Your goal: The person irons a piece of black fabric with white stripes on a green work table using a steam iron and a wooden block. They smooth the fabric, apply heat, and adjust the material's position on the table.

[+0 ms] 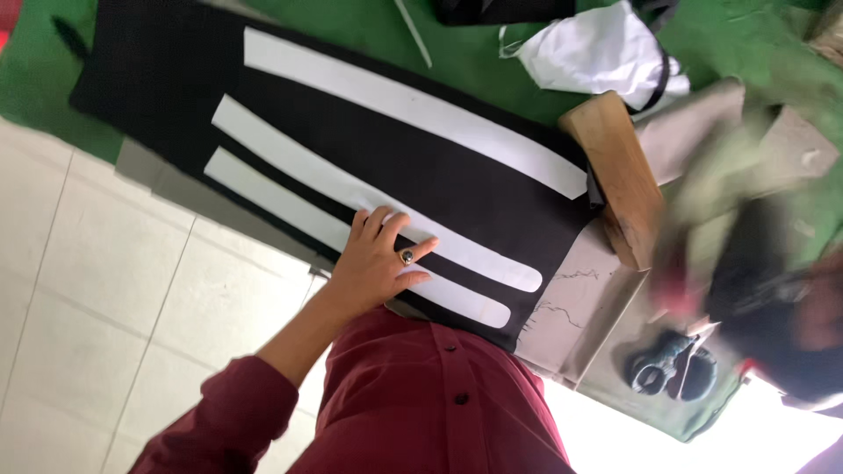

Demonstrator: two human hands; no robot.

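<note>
3 white strips (pixel 378 197) lie on the black cloth (pixel 176 88). Left hand (pixel 373 263) is flat and spread, gripping nothing, pinning the 2 nearer strips. I'd keep the palm pressing evenly so nothing creeps. Right hand: just blur, can't tell.

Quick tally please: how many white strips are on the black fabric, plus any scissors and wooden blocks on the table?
White strips on the black fabric: 3
Scissors: 1
Wooden block: 1
Total: 5
The left hand rests flat on the strips.
</note>
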